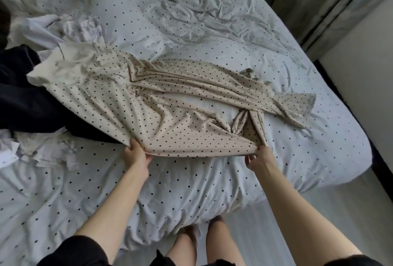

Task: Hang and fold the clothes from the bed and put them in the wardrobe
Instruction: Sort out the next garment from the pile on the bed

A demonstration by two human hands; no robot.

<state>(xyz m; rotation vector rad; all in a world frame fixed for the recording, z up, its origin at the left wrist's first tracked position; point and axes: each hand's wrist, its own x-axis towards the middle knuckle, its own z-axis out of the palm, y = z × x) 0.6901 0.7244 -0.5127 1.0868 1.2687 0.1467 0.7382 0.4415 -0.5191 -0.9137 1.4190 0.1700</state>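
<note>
Near bed (191, 191) front edge, L hand (136, 155) & R hand (258, 158) each pinch dress (170, 104) hem; beige, dotted, crumpled, lying flat.

Bed (212, 21) with rumpled dotted cover, bearing: beige dotted dress (170, 104) spread centrally; dark garment (23, 100) at left; crumpled white clothes (42, 148) beside it.

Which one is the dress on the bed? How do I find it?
Look at the bed with its pale dotted cover. In the middle lies the dress, its near edge held by both hands. It is beige with black dots, unlike the dark garment on its left.
</note>
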